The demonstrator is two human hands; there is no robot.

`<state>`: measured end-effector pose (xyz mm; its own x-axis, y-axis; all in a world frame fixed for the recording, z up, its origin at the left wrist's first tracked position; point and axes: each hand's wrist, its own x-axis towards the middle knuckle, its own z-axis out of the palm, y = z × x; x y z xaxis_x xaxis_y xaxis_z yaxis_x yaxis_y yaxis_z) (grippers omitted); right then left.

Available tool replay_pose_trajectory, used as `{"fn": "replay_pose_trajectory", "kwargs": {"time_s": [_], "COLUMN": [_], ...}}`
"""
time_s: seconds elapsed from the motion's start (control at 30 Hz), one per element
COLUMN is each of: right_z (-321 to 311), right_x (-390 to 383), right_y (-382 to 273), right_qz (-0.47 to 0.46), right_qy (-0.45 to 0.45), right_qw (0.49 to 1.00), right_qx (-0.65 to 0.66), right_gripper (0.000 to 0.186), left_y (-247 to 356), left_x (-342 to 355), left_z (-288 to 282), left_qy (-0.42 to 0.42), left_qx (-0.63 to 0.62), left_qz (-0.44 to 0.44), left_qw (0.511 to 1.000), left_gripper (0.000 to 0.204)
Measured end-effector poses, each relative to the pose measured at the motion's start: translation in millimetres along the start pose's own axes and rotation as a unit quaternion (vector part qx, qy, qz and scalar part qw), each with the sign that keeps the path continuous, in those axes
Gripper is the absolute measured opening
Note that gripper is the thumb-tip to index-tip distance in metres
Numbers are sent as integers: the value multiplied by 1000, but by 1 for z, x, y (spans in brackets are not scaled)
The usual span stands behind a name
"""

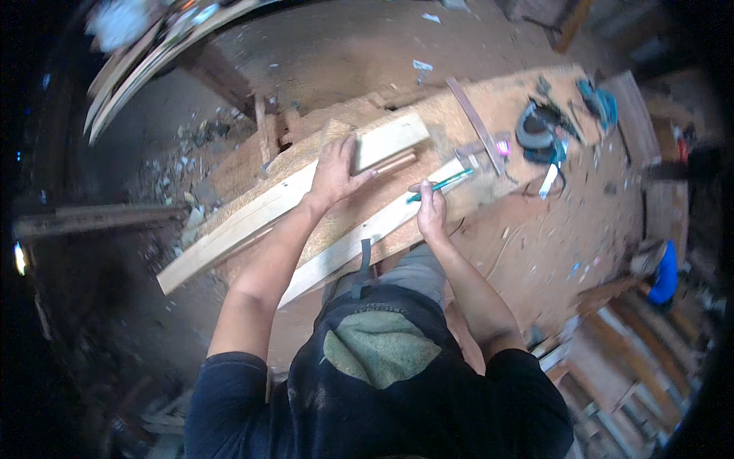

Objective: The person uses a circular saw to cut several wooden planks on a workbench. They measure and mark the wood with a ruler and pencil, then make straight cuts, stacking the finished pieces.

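Dark shirt [497,398]: worn by the person, on the near side of the thick board [267,206], with a green patch [386,344] on its front.
Grey trousers [417,271]: just past the shirt, short of the thick board.
Narrow board [382,222]: pale and flat, on the near side of the thick board, roughly parallel to it, a gap between them.
Right hand [431,213]: closed around a green pen [453,181], to the near right of the thick board.
Pen angle: slanting out of the fingers, above the narrow board, its far end pointing away from the thick board.
Left hand [335,172]: open on the thick board, fingers across the top, thumb spread toward its near edge.
Thin brown strip [396,163]: along the near edge of the thick board, by its right end.
Desk [501,99]: under the thick board and reaching well past its right end.
Reddish-brown strip [475,126]: aslant on the desk, right of the thick board.
Pink thing [502,147]: beside that strip, right of the thick board, too blurred to identify.
Black-and-teal power tool [539,126]: farther right of the thick board.
Second teal tool [598,103]: rightmost from the thick board, at the desk's end.
Long boards [172,57]: well beyond the thick board's left part.
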<state>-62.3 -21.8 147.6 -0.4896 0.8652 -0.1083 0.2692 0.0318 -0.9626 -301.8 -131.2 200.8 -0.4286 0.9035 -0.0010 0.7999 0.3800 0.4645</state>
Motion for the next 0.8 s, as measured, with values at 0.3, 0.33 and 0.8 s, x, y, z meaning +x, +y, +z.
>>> {"fn": "replay_pose_trajectory", "kwargs": {"time_s": [0.3,0.33,0.8], "right_z": [-2,0,55], "right_x": [28,35,80], "right_y": [31,36,58], "right_qz": [100,88,145], "right_qy": [66,66,167], "right_qw": [910,902,718], "right_qx": [398,418,660], "right_gripper": [14,15,17], "left_y": [25,23,30], "left_x": [51,53,76], "left_z": [51,58,66], "left_qy": [-23,-5,-32], "left_qx": [107,106,89], "left_qz": [30,45,23], "left_qw": [994,993,995], "left_gripper": [94,92,88]}}
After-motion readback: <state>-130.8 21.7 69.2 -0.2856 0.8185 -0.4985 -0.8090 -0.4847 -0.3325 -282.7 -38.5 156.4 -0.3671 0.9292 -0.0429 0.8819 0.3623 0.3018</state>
